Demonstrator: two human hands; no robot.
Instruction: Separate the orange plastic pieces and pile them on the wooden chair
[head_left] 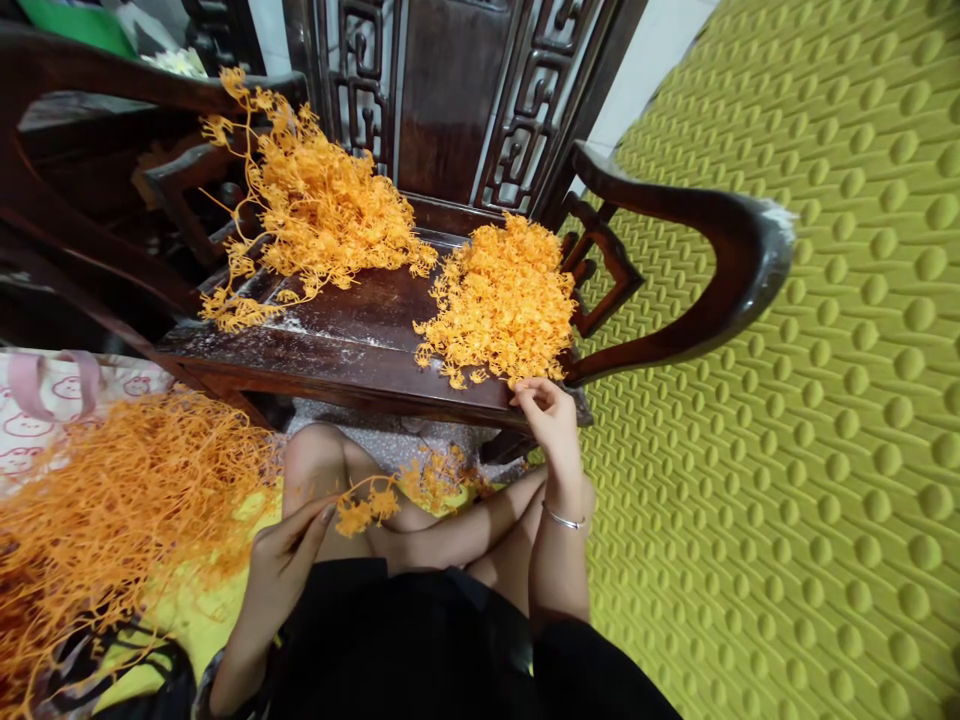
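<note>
My left hand (289,550) is closed in a pinch on the thin stem of an orange artificial flower sprig (367,505), held over my crossed legs. Small orange blossoms hang from the sprig's far end. My right hand (553,425), with a silver bracelet at the wrist, reaches to the front edge of a dark wooden chair seat (352,335). Its fingertips are pinched together against the near edge of a heap of loose orange flower heads (506,295); what lies between them is too small to make out. On the seat's left side rests a pile of branched orange flower sprigs (322,205).
A large tangle of bare orange stems (135,490) covers the floor at left, beside a white bag with pink handles (52,400). More orange blossoms (439,475) lie beyond my legs. The chair's curved armrest (720,260) juts right over a yellow-green textured mat (810,480).
</note>
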